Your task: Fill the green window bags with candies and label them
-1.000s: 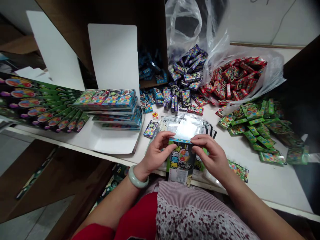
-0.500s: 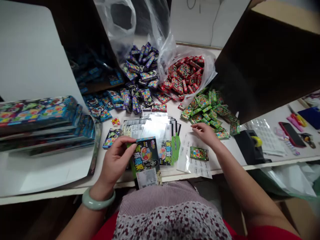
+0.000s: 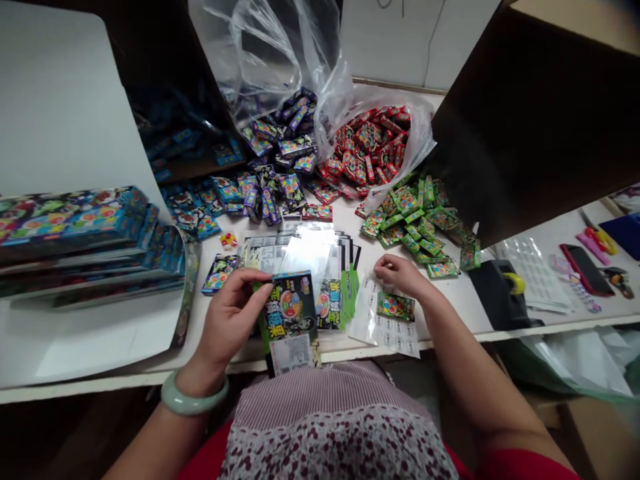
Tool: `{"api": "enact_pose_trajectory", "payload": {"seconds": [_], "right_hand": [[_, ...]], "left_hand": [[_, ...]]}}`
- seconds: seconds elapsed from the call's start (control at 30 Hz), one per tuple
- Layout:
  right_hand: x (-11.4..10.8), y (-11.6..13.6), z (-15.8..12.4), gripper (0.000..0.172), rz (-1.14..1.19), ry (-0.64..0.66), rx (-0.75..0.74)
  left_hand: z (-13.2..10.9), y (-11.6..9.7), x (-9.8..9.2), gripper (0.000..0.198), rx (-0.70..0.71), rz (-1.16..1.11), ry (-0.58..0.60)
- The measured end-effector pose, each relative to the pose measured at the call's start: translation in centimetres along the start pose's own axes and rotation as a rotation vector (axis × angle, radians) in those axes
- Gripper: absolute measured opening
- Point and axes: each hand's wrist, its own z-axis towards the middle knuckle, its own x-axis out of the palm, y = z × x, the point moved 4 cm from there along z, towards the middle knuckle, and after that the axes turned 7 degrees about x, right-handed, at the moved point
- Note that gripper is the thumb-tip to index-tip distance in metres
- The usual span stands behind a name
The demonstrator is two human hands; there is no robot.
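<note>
At far left, a stack of flat colourful boxes [image 3: 85, 240] sits on a white board [image 3: 95, 340]. Behind it, an open cardboard box [image 3: 200, 167] holds loose blue packets, with more spilling in front of it.

The left hand [image 3: 233, 323], a jade bangle [image 3: 194, 393] at its wrist, is nearly closed, pinching the top edge of a black-and-green card [image 3: 287, 313] between thumb and fingers. The card stands tilted just above a spread of clear sleeves [image 3: 300, 257], with its lower end near the table edge. A light pinch at the edge keeps the printed face flat and unbent.

A heap of purple-blue packets [image 3: 280, 150] lies loose on the table, and a clear bag [image 3: 385, 127] holds red packets. Green packets [image 3: 415, 223] lie heaped just to the right.

The right hand [image 3: 400, 277] is loosely curled and visibly holds nothing, its fingers [image 3: 380, 267] just above a sticker sheet [image 3: 380, 333] that carries a small green packet [image 3: 396, 307]. Farther right are a tape dispenser [image 3: 500, 293] and a phone [image 3: 585, 270].
</note>
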Motion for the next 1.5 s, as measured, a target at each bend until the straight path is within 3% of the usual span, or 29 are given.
{"api": "enact_pose_trajectory", "payload": {"seconds": [0.1,0.2,0.33,0.47,0.7,0.9,1.0,1.13,1.23,1.33,1.4,1.5], "right_hand": [[-0.7,2.1,-1.2,0.024,0.092,0.09,-0.037],[-0.1,7.2,-2.8,0.023,0.183,0.254,-0.221],[2.8,15.0,-4.7,0.015,0.193,0.451,-0.448],[6.2,18.8,-4.2,0.013,0.097,0.592,-0.46],[7.9,18.6,-2.5,0.018,0.056,0.624,-0.393],[8.0,18.8,-2.8,0.019,0.002,0.572,-0.386],[8.0,18.7,-2.3,0.018,-0.014,0.566,-0.396],[8.5,17.5,-1.1,0.021,0.069,0.671,-0.238],[9.4,16.1,-1.6,0.028,0.191,0.876,-0.005],[9.5,15.1,-2.5,0.031,0.288,0.931,0.126],[9.0,15.0,-2.5,0.029,0.278,0.887,0.078],[8.5,16.3,-1.6,0.033,0.26,0.725,-0.07]], "left_hand": [[0.2,-0.3,0.4,0.01,0.023,0.005,0.006],[0.2,-0.6,0.8,0.01,0.045,0.01,0.014],[0.1,-1.0,1.2,0.007,0.072,-0.026,0.025],[-0.1,-1.2,1.2,0.006,0.071,-0.055,0.043],[0.1,-1.3,1.1,0.008,0.07,-0.113,0.059],[-0.2,-0.9,1.7,0.02,0.032,-0.051,-0.073],[0.0,-1.0,1.9,0.017,0.052,-0.067,-0.072],[0.1,-1.3,1.7,0.016,0.103,-0.126,-0.037],[-1.1,-1.1,1.6,0.027,-0.001,-0.219,0.041],[-3.4,-0.7,1.5,0.035,-0.157,-0.402,0.271],[-4.5,-1.2,-0.1,0.035,-0.181,-0.432,0.313],[-4.3,-3.7,-6.0,0.036,-0.06,-0.27,0.083]]}}
